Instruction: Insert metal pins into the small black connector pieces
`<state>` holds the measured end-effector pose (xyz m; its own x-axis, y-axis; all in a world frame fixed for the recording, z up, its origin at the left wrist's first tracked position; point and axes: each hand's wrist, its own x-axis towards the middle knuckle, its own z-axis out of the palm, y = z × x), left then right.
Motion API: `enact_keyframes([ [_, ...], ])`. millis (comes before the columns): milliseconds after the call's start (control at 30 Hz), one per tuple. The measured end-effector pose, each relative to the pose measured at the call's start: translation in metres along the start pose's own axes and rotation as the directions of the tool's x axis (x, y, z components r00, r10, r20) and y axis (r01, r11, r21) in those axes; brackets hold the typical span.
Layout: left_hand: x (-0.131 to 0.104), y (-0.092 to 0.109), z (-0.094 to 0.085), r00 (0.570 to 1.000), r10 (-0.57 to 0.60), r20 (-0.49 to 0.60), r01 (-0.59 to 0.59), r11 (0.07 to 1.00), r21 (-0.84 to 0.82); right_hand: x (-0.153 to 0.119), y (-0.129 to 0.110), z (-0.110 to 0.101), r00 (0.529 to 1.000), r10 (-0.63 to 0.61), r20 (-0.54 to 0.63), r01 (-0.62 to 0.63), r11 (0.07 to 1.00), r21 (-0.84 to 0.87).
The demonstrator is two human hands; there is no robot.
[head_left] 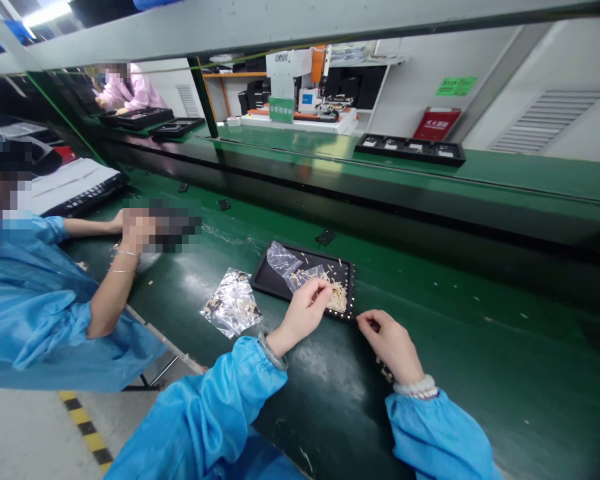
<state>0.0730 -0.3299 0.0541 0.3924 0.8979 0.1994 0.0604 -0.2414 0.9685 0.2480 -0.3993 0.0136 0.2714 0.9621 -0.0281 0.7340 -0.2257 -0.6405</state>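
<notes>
The small pale pieces (337, 298) lie in a loose heap at the right end of a shallow black tray (267, 279), at my 12 o'clock on the green counter (455, 320). More pale bits dot the tray's right and near edges. Two clear bags (281, 259) lie inside the tray, to the left of the heap.

My left hand (304, 312) reaches over the near side of the tray, its fingers drawn into a narrow pinch beside the heap; I can't tell whether a piece is between them. My right hand (393, 341) is at 1 o'clock, fingers narrowed too, tips just beside the tray's near right corner. What they hold, if anything, I can't make out.

With bits this slight, I judge it best to pinch lightly, single one out from the heap's edge, and keep my wrists off the rim so the bits along it stay put.

A shiny foil-like bag (233, 303) lies at 11 o'clock, and a flat black part (326, 237) just past the tray at 12. A co-worker in blue (35, 293) works at 10 o'clock; a long compartmented tray (410, 151) sits farther off at 1.
</notes>
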Motion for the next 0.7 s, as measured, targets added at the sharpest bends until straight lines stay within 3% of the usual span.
enact_keyframes([
  [367,0.001,0.000,-0.001,1.000,0.003,-0.006,-0.003,1.000,-0.006,0.005,0.002,-0.011,0.997,0.010,-0.078,0.000,0.992,0.125],
  [533,0.004,-0.002,-0.005,0.998,0.020,-0.058,-0.022,0.999,-0.043,0.013,-0.022,-0.015,0.989,-0.016,-0.145,0.036,0.990,0.134],
  [700,0.007,-0.006,-0.007,0.997,0.011,-0.077,-0.016,0.998,-0.061,0.023,-0.048,-0.004,0.978,-0.063,-0.197,0.069,0.997,0.027],
])
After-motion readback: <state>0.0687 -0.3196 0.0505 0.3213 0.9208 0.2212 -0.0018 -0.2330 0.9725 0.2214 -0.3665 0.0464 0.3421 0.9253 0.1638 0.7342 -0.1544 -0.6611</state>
